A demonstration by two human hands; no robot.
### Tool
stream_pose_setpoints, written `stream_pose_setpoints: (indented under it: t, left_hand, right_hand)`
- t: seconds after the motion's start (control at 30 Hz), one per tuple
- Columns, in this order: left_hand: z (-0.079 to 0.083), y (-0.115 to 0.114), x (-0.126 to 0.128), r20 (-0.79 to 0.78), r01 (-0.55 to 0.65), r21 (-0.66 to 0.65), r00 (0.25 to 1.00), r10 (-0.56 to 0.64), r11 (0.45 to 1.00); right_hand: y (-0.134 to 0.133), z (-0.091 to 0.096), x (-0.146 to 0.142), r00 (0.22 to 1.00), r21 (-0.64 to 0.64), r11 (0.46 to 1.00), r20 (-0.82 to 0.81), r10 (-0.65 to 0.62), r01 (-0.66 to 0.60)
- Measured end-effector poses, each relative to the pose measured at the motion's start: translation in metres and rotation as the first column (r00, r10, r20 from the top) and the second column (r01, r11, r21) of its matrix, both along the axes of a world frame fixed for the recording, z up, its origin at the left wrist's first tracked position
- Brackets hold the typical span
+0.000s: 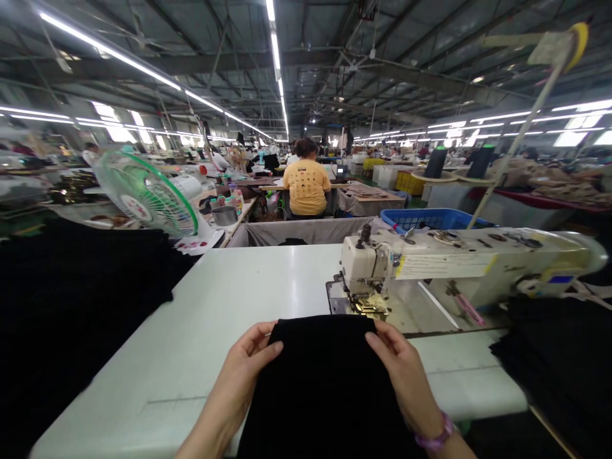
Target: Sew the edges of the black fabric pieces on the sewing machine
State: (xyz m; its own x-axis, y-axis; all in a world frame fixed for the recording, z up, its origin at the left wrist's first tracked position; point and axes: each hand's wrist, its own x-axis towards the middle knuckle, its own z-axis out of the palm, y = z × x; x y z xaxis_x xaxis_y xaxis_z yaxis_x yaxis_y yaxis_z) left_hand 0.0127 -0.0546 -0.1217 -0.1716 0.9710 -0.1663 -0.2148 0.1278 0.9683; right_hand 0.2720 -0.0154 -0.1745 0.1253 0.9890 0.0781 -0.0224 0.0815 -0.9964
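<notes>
A piece of black fabric (325,382) hangs between my hands, its top edge stretched straight and its lower part running down out of view. My left hand (248,360) pinches the upper left corner, thumb in front. At the upper right corner, my right hand (396,357) pinches the cloth the same way; a purple band circles that wrist. Just beyond the fabric's top edge stands a white sewing machine (444,261). Its needle and presser foot area (368,303) lies close to my right hand, and the cloth hides a little of the table in front of it.
Dark fabric piles (81,306) lie at the left, and another black pile (564,370) at the right. A green fan (148,194) stands back left. Pink-handled snips (468,309) rest by the machine. A blue basket (435,218) sits behind it. A seated person in yellow (306,185) works ahead.
</notes>
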Motion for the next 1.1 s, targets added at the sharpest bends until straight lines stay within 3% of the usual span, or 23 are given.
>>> stream_pose_setpoints:
  t: [0.2, 0.5, 0.93, 1.1]
  left_hand:
    - [0.008, -0.013, 0.014, 0.167, -0.112, -0.056, 0.979, 0.12, 0.992]
    - [0.015, -0.015, 0.018, 0.082, -0.277, 0.014, 0.958, 0.275, 0.961]
    - [0.017, -0.009, 0.016, 0.053, -0.323, 0.084, 0.946, 0.32, 0.943]
    - [0.022, -0.008, 0.008, 0.045, -0.345, 0.061, 0.938, 0.343, 0.937]
  right_hand:
    - [-0.014, 0.004, 0.011, 0.99, -0.121, 0.985, -0.058, -0.132, 0.125]
    - [-0.017, 0.023, 0.01, 0.928, -0.227, 0.966, -0.316, -0.195, 0.126]
    - [-0.02, 0.035, 0.01, 0.93, -0.204, 0.964, -0.291, -0.224, 0.168]
    - [-0.022, 0.041, 0.005, 0.958, -0.104, 0.99, -0.259, -0.12, 0.096]
